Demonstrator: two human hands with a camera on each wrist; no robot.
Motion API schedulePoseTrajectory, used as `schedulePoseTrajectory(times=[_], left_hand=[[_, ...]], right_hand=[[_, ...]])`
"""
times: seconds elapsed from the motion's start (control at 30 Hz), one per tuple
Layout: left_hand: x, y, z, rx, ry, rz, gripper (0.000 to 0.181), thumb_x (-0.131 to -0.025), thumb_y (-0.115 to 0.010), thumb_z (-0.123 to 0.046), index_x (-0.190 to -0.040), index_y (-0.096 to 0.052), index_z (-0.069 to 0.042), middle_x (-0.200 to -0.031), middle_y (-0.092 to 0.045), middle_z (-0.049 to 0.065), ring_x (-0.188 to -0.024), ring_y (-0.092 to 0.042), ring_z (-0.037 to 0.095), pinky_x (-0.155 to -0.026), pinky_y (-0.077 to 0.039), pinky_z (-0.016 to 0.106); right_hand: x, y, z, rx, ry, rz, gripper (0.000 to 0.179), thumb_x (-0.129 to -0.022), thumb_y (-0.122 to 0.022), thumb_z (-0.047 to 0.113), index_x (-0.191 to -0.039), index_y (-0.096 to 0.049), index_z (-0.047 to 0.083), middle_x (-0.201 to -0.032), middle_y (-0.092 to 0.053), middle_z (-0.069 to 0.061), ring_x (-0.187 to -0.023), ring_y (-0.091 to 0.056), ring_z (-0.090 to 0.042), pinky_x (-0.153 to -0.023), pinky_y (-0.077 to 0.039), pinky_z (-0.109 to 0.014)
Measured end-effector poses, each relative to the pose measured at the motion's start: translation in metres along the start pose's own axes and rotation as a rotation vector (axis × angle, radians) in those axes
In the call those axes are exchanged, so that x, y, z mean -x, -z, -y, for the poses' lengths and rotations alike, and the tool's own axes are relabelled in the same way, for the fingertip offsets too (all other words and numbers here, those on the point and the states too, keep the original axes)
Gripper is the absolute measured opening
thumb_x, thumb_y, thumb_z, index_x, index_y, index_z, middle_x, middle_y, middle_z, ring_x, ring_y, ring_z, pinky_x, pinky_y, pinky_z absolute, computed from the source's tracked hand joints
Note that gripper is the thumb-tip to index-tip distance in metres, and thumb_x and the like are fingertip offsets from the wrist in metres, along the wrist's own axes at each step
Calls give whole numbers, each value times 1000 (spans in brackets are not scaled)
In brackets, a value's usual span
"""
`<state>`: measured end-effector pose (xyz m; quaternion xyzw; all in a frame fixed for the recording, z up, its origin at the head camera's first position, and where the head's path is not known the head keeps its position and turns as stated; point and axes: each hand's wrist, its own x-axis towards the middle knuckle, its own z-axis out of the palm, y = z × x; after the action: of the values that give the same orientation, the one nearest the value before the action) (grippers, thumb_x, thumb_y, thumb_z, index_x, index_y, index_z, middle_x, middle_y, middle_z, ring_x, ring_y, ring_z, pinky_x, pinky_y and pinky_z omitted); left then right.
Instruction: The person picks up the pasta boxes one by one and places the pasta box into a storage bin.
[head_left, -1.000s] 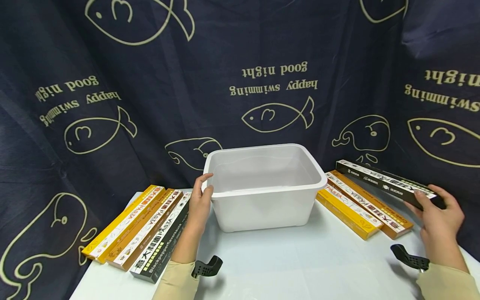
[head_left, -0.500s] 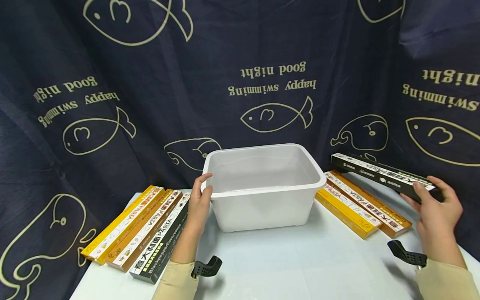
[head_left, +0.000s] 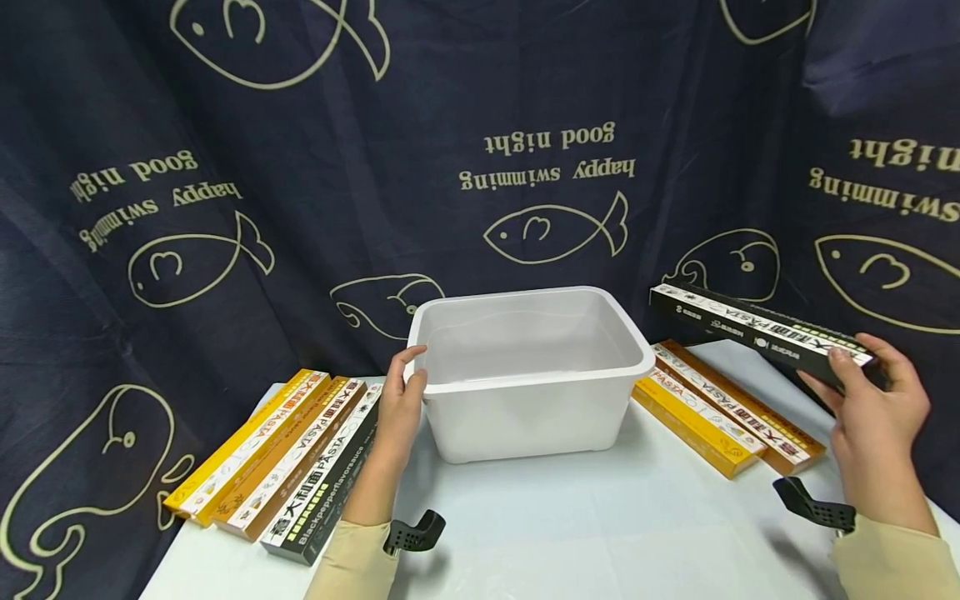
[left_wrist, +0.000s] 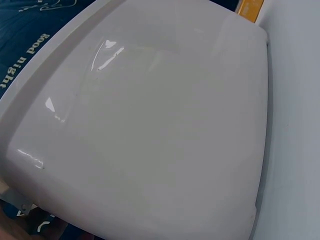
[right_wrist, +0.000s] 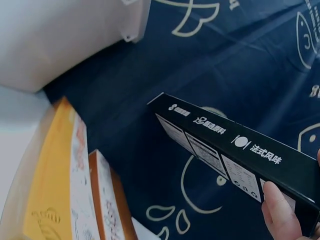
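My right hand (head_left: 879,408) holds a long black pasta box (head_left: 757,323) by its near end, thumb on one side and fingers on the other. The far end of the box is tilted up, off the table, and the right wrist view shows its dark side printed with white characters. On the other side, my left hand (head_left: 401,400) grips the left rim of a light grey plastic tub (head_left: 525,425) at its front corner. Nothing is visible inside the tub. The tub wall fills most of the left wrist view.
Right of the tub, a yellow pasta box (head_left: 697,425) lies beside a brown one (head_left: 757,408). To the left lie a yellow box (head_left: 251,442), a brown box (head_left: 292,458) and a black box (head_left: 330,479). A dark fish-print curtain (head_left: 420,167) hangs behind the white table (head_left: 585,533).
My right hand has raised the black pasta box from beside the brown one, its far end moving up and slightly left. The left hand and the tub have stayed put.
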<state>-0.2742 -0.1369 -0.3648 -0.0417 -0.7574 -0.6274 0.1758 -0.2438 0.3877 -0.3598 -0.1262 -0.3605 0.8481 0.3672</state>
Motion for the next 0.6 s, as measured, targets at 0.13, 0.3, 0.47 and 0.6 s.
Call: schedulePoseTrajectory(times=[0.13,0.3,0.47,0.6], left_hand=[[0,-1,0,-6,-9,-2,38,-101,-44,-25,-138,-54,-25,-154,-43,0,-120,-49,23,-97,-40,39],[0,-1,0,-12,-6,-4,39,-101,-44,-25,-139,-52,-23,-154,-44,1,-118,-52,27,-96,-42,39],[0,0,0,-15,-2,-2,39,-101,-43,-25,-139,-53,-24,-153,-45,1,-114,-54,27,-94,-42,37],[0,0,1,-11,1,8,38,-102,-43,-25,-139,-52,-26,-155,-43,0,-115,-54,27,-96,-42,37]], right_hand=[[2,-5,2,1,18,12,52,-78,-74,-15,-125,-66,6,-123,-49,1,-98,-66,-14,-50,-57,-33],[7,-12,4,-67,36,61,49,-81,-69,-19,-125,-64,1,-124,-50,-3,-100,-67,-17,-50,-57,-35],[11,-19,8,-104,52,81,47,-82,-68,-18,-125,-64,0,-123,-51,-5,-102,-67,-18,-50,-57,-36],[16,-23,9,-123,60,106,45,-83,-67,-17,-125,-63,-1,-121,-54,-6,-103,-68,-20,-51,-57,-37]])
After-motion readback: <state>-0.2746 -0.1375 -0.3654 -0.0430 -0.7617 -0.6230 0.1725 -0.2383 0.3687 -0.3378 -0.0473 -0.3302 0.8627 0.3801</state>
